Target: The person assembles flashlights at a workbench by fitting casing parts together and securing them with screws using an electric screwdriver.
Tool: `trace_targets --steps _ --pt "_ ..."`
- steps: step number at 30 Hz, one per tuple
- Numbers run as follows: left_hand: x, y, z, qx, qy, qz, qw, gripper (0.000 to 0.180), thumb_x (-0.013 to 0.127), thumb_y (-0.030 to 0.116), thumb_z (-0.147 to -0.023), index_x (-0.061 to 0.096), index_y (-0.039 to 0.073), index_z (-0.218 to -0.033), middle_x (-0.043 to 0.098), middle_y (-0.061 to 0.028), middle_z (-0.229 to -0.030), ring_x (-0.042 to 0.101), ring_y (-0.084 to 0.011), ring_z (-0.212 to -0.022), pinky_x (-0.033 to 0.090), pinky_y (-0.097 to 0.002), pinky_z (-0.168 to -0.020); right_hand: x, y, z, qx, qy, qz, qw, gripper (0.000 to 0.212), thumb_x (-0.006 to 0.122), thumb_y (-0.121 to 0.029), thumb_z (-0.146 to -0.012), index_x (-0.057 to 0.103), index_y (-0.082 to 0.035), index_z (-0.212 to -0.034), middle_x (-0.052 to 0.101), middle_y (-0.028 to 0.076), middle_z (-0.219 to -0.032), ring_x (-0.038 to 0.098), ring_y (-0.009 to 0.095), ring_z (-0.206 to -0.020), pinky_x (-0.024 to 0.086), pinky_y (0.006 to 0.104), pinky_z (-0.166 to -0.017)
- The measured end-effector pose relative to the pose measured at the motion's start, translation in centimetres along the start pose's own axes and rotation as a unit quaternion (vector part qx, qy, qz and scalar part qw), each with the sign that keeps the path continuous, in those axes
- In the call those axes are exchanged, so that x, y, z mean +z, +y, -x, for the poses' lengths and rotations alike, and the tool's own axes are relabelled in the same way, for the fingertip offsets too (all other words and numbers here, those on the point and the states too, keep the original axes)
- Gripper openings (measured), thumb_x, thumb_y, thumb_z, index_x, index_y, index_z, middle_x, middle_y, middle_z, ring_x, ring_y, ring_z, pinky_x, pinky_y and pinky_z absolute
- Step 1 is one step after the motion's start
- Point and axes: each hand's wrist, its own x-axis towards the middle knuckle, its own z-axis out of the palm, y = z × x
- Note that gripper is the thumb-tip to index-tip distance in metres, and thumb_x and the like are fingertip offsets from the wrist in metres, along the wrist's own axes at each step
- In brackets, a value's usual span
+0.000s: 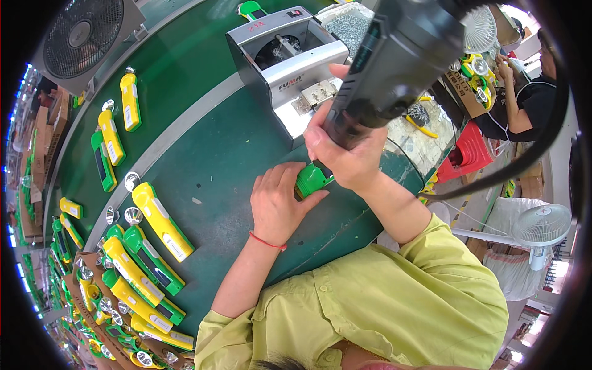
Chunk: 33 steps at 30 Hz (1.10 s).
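My left hand (276, 200) is closed around a green plastic flashlight casing (313, 179), pressing it against the green tabletop (213, 179). In my right hand (350, 151) is a large black electric screwdriver (394, 68), its body rising toward the camera. The tool's lower end is over the casing, but my fingers hide whether its tip touches. Just beyond my hands stands a grey screw feeder (287, 80) with an open top.
Several yellow-and-green flashlights (161, 222) lie at the left, some overflowing a cardboard box (77, 290). Others ride the green belt (176, 61). A container of screws (345, 28) sits behind the feeder, and yellow-handled pliers (421, 126) lie at right. Another person (524, 105) works at far right.
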Motion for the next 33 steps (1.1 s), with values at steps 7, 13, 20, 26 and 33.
trace_targets --steps 7,13,20,26,33 --pt "0.1 -0.1 0.1 -0.006 -0.014 -0.012 1.0 0.047 0.08 0.032 -0.059 0.062 0.007 -0.094 0.063 -0.0054 -0.088 0.06 -0.0241 -0.079 0.044 -0.0354 -0.066 -1.1 1.3 0.0 -0.081 -0.089 0.211 0.97 0.074 0.058 0.013 -0.074 0.02 0.002 -0.136 0.057 0.01 -0.074 0.054 0.011 -0.059 0.045 0.0215 -0.052" --pt "-0.5 0.0 -0.3 0.011 -0.02 -0.024 0.999 0.049 0.08 0.032 -0.059 0.061 0.008 -0.096 0.063 -0.0059 -0.09 0.06 -0.0237 -0.079 0.044 -0.0352 -0.066 -0.5 1.4 0.6 -0.005 -0.034 0.052 0.998 0.057 0.064 0.005 -0.073 0.036 0.0 -0.122 0.058 0.007 -0.081 0.057 0.011 -0.066 0.047 0.0243 -0.059" --pt "-0.5 -0.6 0.0 0.017 -0.046 -0.037 0.998 0.051 0.08 0.026 -0.059 0.06 0.008 -0.102 0.062 -0.0063 -0.097 0.06 -0.0233 -0.084 0.044 -0.0353 -0.071 -0.6 1.6 0.5 -0.038 -0.001 0.062 0.997 0.052 0.069 0.002 -0.072 0.042 -0.001 -0.117 0.056 0.003 -0.088 0.055 0.008 -0.069 0.047 0.0232 -0.061" --pt "-1.9 -1.5 -0.9 0.015 -0.013 -0.06 0.998 0.053 0.081 0.023 -0.057 0.059 0.008 -0.103 0.063 -0.0073 -0.102 0.061 -0.0264 -0.086 0.046 -0.0348 -0.073 -2.3 -2.0 -4.5 -0.167 0.05 0.001 0.985 0.014 0.065 0.005 -0.076 0.053 0.0 -0.082 0.058 0.003 -0.068 0.054 0.008 -0.056 0.045 0.0218 -0.05" --pt "-2.1 -1.1 -0.1 0.012 -0.02 -0.051 0.998 0.052 0.079 0.02 -0.059 0.059 0.008 -0.106 0.059 -0.0077 -0.11 0.06 -0.0265 -0.087 0.047 -0.0346 -0.073 -2.5 -0.7 -5.8 -0.201 -0.003 0.088 0.976 0.053 0.062 0.005 -0.076 0.03 0.001 -0.118 0.057 0.006 -0.069 0.054 0.011 -0.055 0.046 0.0246 -0.052"
